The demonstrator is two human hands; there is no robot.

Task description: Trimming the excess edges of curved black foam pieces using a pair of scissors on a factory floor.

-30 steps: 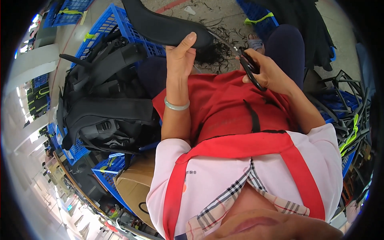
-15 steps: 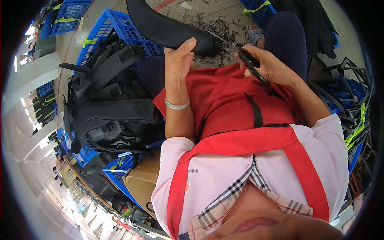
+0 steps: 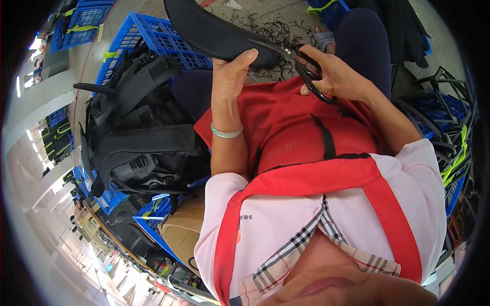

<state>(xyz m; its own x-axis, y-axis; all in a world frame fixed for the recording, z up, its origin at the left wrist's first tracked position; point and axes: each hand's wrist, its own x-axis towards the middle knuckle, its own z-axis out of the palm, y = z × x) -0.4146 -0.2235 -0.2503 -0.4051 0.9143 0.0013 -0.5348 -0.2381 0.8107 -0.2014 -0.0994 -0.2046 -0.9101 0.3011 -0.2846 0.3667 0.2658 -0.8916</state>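
Observation:
My left hand (image 3: 232,71) grips a long, curved, padded black piece (image 3: 214,35) near its rounded end, thumb on top and the fingers hidden beneath. The piece stretches away to the upper left. In my right hand (image 3: 337,76) is a pair of scissors (image 3: 309,76) with black handles, its loops around my fingers. Their metal blades point left and lie at the right edge of the padded piece, close to my left thumb. The handle loops stand somewhat apart. A red apron (image 3: 286,132) covers my lap below both hands.
Black strap scraps (image 3: 291,66) litter the floor beyond my hands. To the left, a blue crate (image 3: 138,30) stands behind a heap of black padded straps (image 3: 143,137). A cardboard box (image 3: 184,229) is below it. At right, black strips (image 3: 439,117) overhang another blue crate.
The scissors have moved left and up, their blades now over the padded piece's edge, with the handles spread wider. The padded piece has shifted slightly.

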